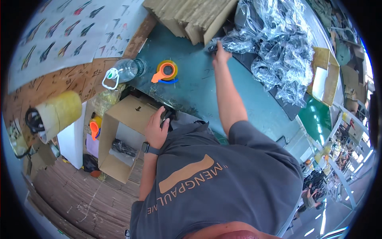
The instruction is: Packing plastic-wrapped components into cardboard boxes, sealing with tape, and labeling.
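My right hand [221, 56] reaches across the green tabletop to the near-left end of a pile of clear plastic bags [278, 44]. Its fingers close on the end of one clear plastic bag [234, 43] with something dark inside; what that is I cannot make out. Beside an open cardboard box [131, 113], at the table's near edge, is my left hand [156, 129], wearing a watch. Its thumb and fingers are apart, with a dark gap or object between them that I cannot identify. Inside the box lies a dark item in clear plastic [124, 147].
On the table stand an orange tape dispenser [166, 71] and a clear plastic jug [126, 71]. Stacked cardboard [187, 18] sits at the back, an open carton [324, 75] at the right. A yellow cylinder [59, 113] and another tape dispenser [94, 126] are at the left.
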`<state>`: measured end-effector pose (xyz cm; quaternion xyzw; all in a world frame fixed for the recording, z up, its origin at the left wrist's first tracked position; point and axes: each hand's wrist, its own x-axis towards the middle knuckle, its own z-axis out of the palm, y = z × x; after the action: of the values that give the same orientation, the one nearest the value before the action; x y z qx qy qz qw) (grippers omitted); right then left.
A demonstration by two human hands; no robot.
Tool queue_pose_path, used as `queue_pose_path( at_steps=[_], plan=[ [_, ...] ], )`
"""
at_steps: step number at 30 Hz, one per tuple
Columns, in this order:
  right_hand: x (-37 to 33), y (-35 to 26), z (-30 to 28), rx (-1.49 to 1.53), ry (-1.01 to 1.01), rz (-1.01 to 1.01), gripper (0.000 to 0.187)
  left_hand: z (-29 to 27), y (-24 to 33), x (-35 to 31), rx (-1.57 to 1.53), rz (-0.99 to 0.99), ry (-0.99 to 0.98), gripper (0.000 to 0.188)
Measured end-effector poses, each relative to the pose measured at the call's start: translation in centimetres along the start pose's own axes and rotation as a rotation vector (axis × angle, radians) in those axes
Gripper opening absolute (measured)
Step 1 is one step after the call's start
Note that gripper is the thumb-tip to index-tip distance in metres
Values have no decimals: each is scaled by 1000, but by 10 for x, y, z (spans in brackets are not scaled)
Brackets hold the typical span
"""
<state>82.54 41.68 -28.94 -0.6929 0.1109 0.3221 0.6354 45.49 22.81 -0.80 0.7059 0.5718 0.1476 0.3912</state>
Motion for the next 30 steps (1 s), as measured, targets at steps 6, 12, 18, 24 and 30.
queue_pose_path(
  at_steps=[6,12,18,24,30],
  plan=[
    [-38,-12,-47,-43,-270,-29,58,81,12,75,-594,-221,-82,50],
    [-203,-53,-165,-980,-1021,-224,60,180,6,154,-858,-634,-438,125],
    [-70,-120,-139,-990,-511,-579,56,212,-55,82,-557,-539,-434,107],
    [90,-142,-75,-973,-98,-626,86,123,10,41,-1165,-830,-697,35],
    [-14,-91,-122,-370,-494,95,35,26,10,-8,-1455,-630,-581,46]
  ],
)
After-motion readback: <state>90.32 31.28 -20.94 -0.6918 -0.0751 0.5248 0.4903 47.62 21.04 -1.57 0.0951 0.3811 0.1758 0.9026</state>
